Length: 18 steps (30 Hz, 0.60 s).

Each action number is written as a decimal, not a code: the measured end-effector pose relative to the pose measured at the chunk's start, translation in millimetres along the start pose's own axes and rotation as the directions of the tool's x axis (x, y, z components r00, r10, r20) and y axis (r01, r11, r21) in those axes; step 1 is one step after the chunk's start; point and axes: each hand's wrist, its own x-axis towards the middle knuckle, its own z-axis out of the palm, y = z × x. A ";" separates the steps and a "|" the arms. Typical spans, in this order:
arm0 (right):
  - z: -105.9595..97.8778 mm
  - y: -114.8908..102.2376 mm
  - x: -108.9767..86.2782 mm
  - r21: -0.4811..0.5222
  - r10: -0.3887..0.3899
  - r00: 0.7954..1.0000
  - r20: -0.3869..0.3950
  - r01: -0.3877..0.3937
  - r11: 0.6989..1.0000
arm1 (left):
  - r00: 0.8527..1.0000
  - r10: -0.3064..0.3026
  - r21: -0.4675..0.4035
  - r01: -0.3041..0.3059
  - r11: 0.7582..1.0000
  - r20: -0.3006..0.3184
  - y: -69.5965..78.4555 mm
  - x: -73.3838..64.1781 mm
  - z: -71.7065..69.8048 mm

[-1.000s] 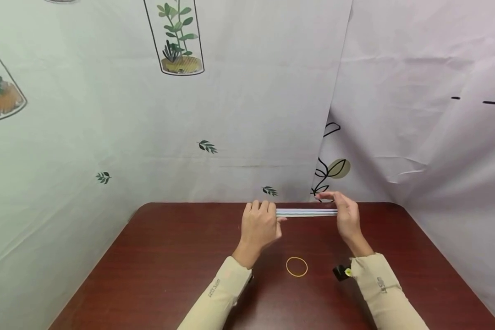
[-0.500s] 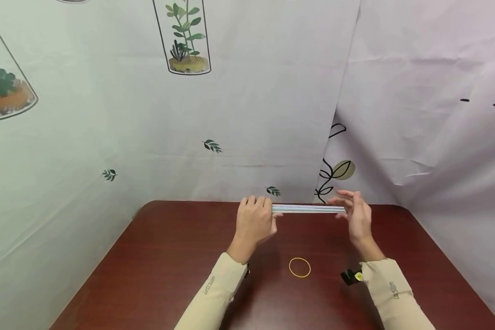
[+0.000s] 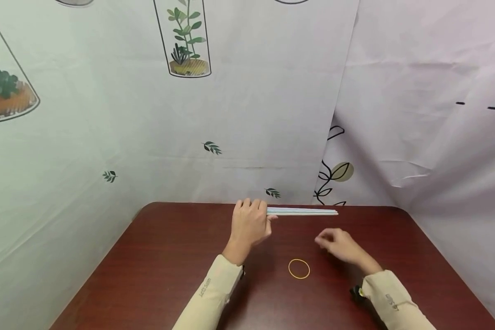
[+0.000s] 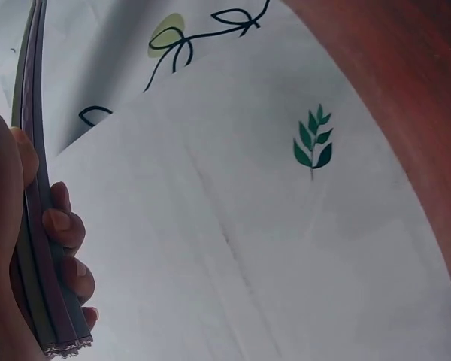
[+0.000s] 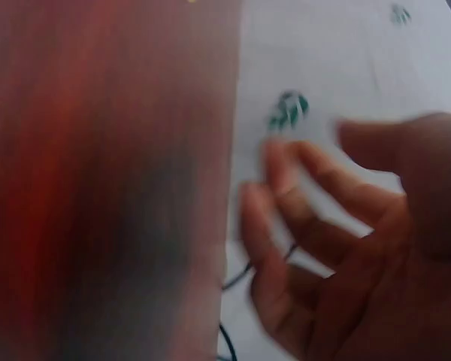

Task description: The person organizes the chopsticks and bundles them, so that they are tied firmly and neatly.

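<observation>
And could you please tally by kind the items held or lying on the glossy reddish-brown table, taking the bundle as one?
Bundle of long, slim, pale sticks, in the left hand (stick count unclear): 1
Thin, round yellow band, on the table: 1
Total: 2

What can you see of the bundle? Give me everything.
The bundle is several long, thin, straight strips lying side by side, pale bluish white in the head view, darker grey-green and purple in the left wrist view. The material may be plastic. One end looks ragged and slightly shiny. The left grip wraps it near that end; the rest sticks out toward the person's right, roughly level, seemingly raised off the table. The right grip is apart from it.
</observation>
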 end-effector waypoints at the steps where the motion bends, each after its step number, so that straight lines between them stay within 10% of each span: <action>1: 4.4 -2.3 -1.9 -0.069 0.006 1.000 0.023 -0.005 0.998 | 1.000 -0.002 0.006 0.002 1.000 -0.008 -0.4 1.2 -0.8; 10: 32.2 -22.5 -21.5 -0.233 0.035 0.978 0.208 0.014 0.972 | 1.000 -0.023 0.032 0.023 0.999 -0.013 -1.6 5.4 -9.3; 15: 29.9 -19.5 -23.3 0.011 -0.099 0.966 0.238 0.099 0.995 | 0.999 -0.033 0.028 0.034 0.999 -0.012 -2.4 3.3 -13.1; 18: 23.0 -16.3 -21.0 0.310 -0.118 0.965 0.234 0.041 0.950 | 0.999 -0.039 0.027 0.039 0.999 -0.001 -3.1 1.1 -15.2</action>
